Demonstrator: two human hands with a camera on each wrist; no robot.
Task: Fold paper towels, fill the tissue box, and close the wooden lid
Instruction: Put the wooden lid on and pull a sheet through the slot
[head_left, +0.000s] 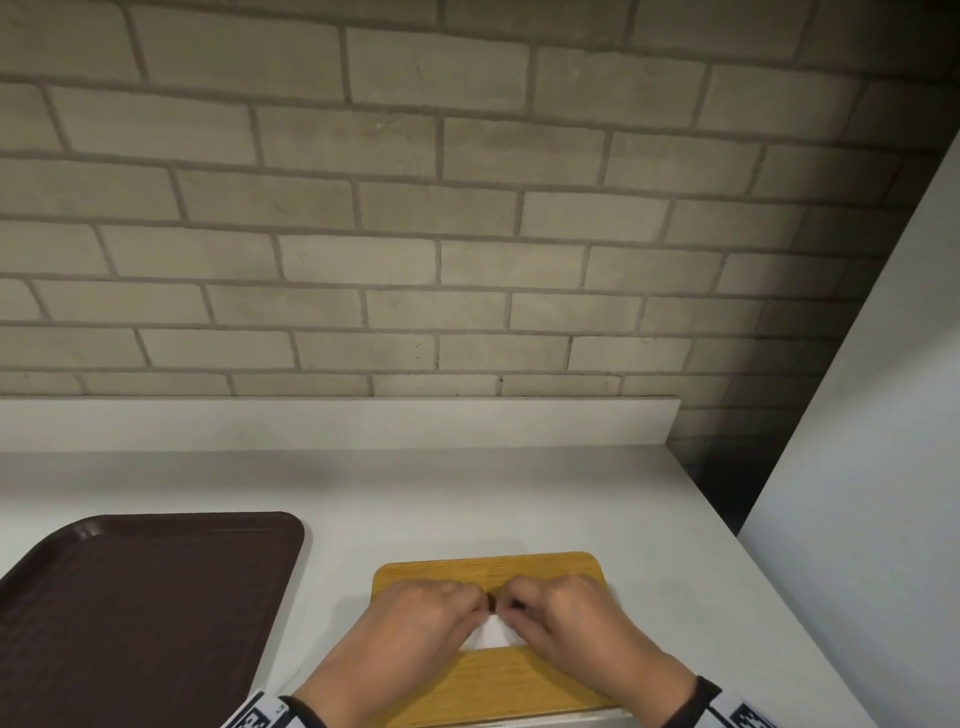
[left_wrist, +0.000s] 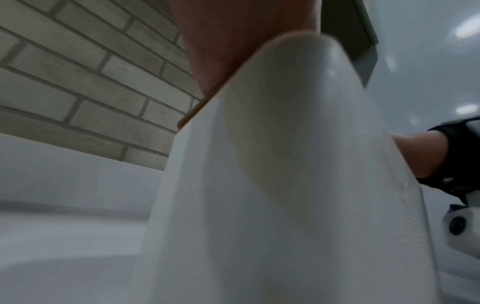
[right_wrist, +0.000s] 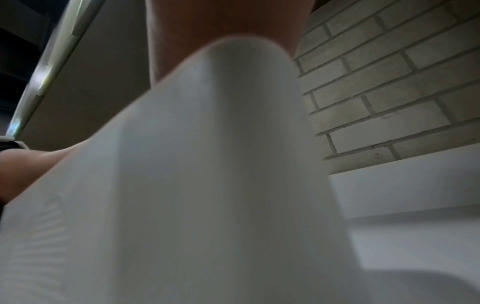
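Note:
A wooden lid (head_left: 488, 569) lies flat on top of the white tissue box (left_wrist: 285, 185), near the counter's front edge. A white tip of paper towel (head_left: 492, 635) sticks up at the lid's middle slot. My left hand (head_left: 457, 613) and right hand (head_left: 530, 613) meet over the slot with fingers curled, pinching the towel between them. In both wrist views the box wall (right_wrist: 207, 185) fills the picture, with only the palm (left_wrist: 233, 41) above it. The fingertips are hidden there.
A dark brown tray (head_left: 145, 613) lies on the white counter (head_left: 519, 499) to the left of the box. A grey brick wall (head_left: 467, 208) and a low white ledge stand behind. A white panel (head_left: 857, 415) closes off the right side.

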